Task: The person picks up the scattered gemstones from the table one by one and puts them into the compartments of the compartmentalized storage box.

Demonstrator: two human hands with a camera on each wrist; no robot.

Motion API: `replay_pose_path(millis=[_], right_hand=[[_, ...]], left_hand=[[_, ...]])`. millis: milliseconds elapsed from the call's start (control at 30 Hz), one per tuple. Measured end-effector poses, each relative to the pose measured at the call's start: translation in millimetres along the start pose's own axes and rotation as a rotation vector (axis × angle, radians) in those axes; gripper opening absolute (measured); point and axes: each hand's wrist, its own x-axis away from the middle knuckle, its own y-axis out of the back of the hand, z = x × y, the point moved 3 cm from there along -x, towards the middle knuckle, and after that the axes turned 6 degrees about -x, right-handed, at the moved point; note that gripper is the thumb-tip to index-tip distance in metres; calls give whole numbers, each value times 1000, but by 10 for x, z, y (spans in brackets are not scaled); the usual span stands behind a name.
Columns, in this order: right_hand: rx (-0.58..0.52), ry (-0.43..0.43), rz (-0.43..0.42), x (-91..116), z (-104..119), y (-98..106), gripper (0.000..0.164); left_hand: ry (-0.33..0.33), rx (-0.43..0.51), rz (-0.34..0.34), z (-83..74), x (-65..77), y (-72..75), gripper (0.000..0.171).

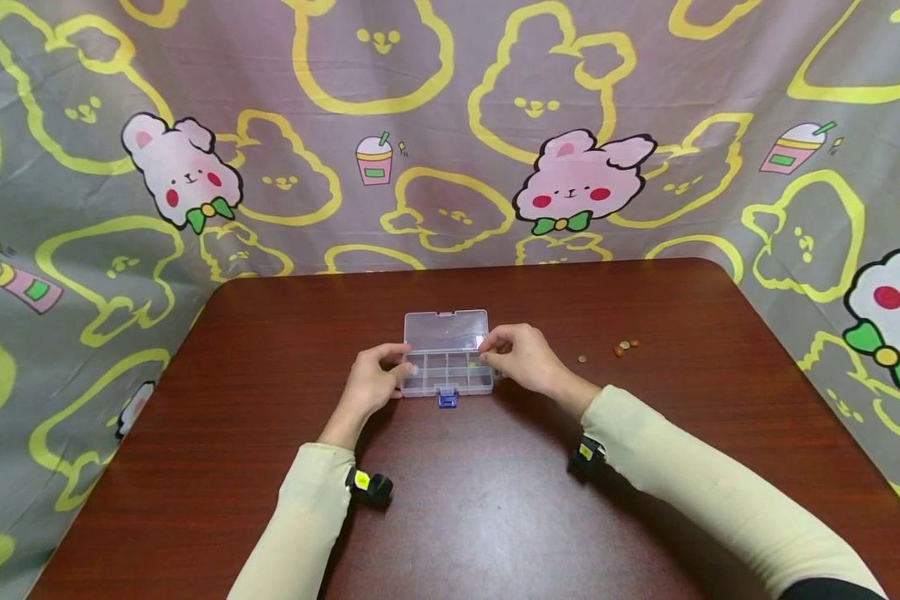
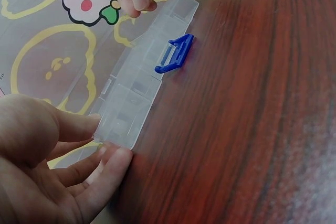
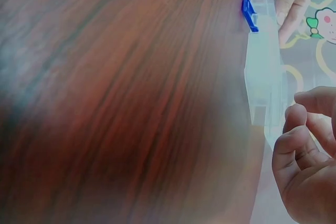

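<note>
A clear, compartmented box [image 1: 414, 390] sits lid-up mid-scene on the glossy, wood-grained surface [image 1: 442, 508]. We see the left hand [image 1: 371, 379] pinching its left end; the right hand [image 1: 528, 358] hovers at the right end with fingers bent, and we cannot tell whether they grasp anything. We judge the box light, stiff and slick — thin plastic that could crack if forced — and best held by its end walls, clear of the raised lid [image 1: 446, 332]. A blue latch [image 1: 447, 400] juts from the near side; small, brownish pieces [image 1: 625, 344] lie to the right.
</note>
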Motion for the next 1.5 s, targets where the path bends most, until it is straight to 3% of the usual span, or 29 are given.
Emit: replay_pose_path(millis=[700,1067,1500], right_hand=[[25,-55,-47,268,-321,419,8],[44,-108,-41,523,-483,670,9],[73,-103,-67,654,-594,928,10]], left_hand=[[-3,20,-11,20,-7,28,31],[-9,16,-2,17,-6,0,31],[-8,28,-1,18,-7,-6,32]])
